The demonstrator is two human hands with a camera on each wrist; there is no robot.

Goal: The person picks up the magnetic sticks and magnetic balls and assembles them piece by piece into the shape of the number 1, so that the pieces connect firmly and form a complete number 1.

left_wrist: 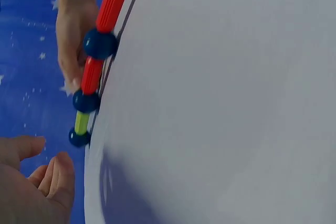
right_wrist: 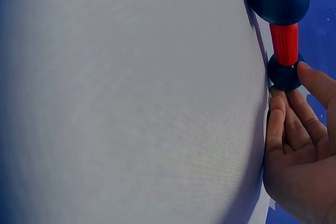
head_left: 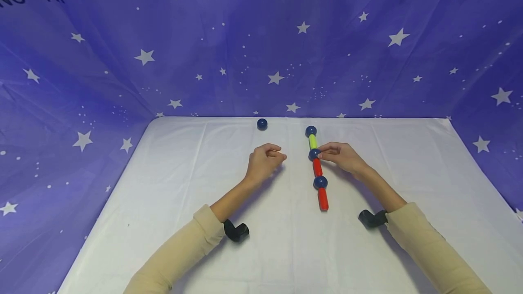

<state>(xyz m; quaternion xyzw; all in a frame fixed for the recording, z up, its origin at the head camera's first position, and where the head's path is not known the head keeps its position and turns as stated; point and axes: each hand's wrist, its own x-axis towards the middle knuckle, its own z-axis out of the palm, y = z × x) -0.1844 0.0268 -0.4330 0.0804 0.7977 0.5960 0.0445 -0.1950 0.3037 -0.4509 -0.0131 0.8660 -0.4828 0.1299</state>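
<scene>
A chain of blue balls and short rods lies lengthwise on the white-covered table, to the right of centre. From the far end come a blue ball (head_left: 311, 131), a yellow-green rod (head_left: 312, 142), a middle blue ball (head_left: 314, 154), a red rod (head_left: 317, 167), a nearer blue ball (head_left: 320, 182) and a second red rod (head_left: 323, 199). My right hand (head_left: 345, 157) pinches the middle ball between thumb and fingers from the right side. Left of the chain, my left hand (head_left: 265, 162) hovers apart from it, fingers loosely bent and holding nothing.
A loose blue ball (head_left: 262, 124) sits near the table's back edge, beyond my left hand. Black wrist-worn pieces (head_left: 237, 231) stick out at both cuffs. A purple-blue cloth (head_left: 245, 48) with white stars rises behind and beside the white table surface (head_left: 278, 257).
</scene>
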